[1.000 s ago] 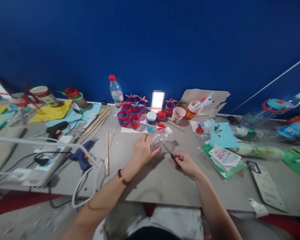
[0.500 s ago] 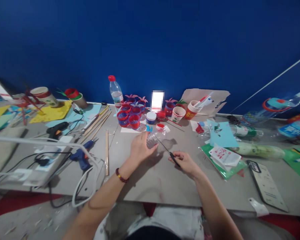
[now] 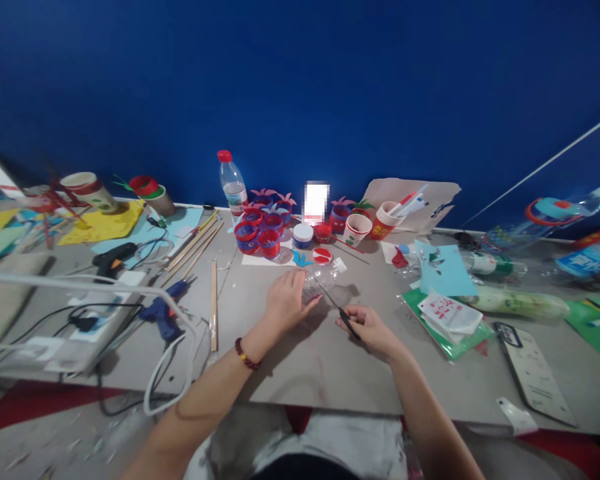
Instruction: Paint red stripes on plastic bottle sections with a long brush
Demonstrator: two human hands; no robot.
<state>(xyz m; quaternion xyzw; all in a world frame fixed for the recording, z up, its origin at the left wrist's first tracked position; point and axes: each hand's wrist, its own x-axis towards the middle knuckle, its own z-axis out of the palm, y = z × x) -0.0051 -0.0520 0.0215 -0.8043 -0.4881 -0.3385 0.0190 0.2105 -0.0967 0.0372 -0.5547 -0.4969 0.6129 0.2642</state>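
A clear plastic bottle (image 3: 325, 273) lies on its side in front of the white paper, with my left hand (image 3: 287, 300) wrapped round its left end. My right hand (image 3: 367, 328) grips the black handle of a thin-bladed tool (image 3: 347, 321), seemingly scissors or a knife. Its blade points up and left and meets the bottle's side near my left fingers; whether it has gone through the plastic is too small to tell. Just behind the bottle are a blue paper cutout (image 3: 299, 259) and a red-and-white disc (image 3: 323, 255).
Red and purple cups (image 3: 269, 244) and an upright bottle (image 3: 233, 190) stand at the back. On the left are glue guns (image 3: 164, 313), wooden sticks (image 3: 214, 307), a power strip (image 3: 97, 323) and a looping white cable. A phone (image 3: 534, 373) and green packets (image 3: 447, 340) lie right.
My left hand and the clear bottle have moved slightly to the right. The blade still meets the bottle, and my right hand has hardly moved.
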